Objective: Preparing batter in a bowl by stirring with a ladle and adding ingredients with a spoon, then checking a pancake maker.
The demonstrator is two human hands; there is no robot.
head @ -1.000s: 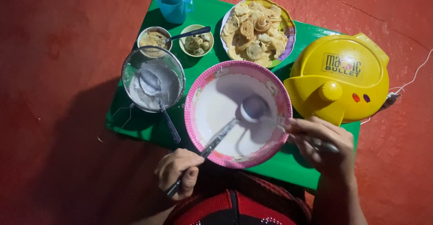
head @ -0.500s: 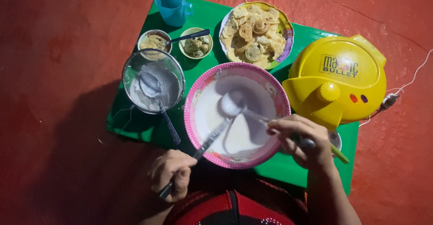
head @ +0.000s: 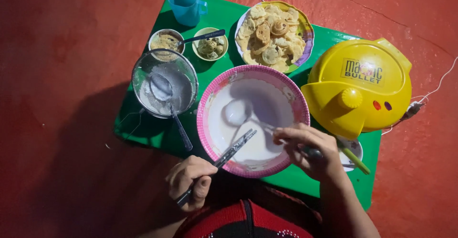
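Observation:
A pink-rimmed bowl (head: 210,90) holding white batter stands on a small green table (head: 224,21). My right hand (head: 307,149) grips a ladle (head: 237,111) whose round scoop lies in the batter at the bowl's left side. My left hand (head: 189,178), at the near edge below the bowl, holds a pair of dark chopsticks (head: 236,147) with the tips resting over the batter.
A metal sieve with a spoon (head: 164,87) sits left of the bowl. Behind are two small bowls (head: 210,44), a blue cup (head: 186,1) and a plate of round fried pieces (head: 272,35). A yellow domed appliance (head: 360,87) stands right, its cord trailing over the red floor.
The ladle's scoop has swept from the bowl's right side across to its left, and my right hand has shifted left with it. The left hand stays holding the chopsticks.

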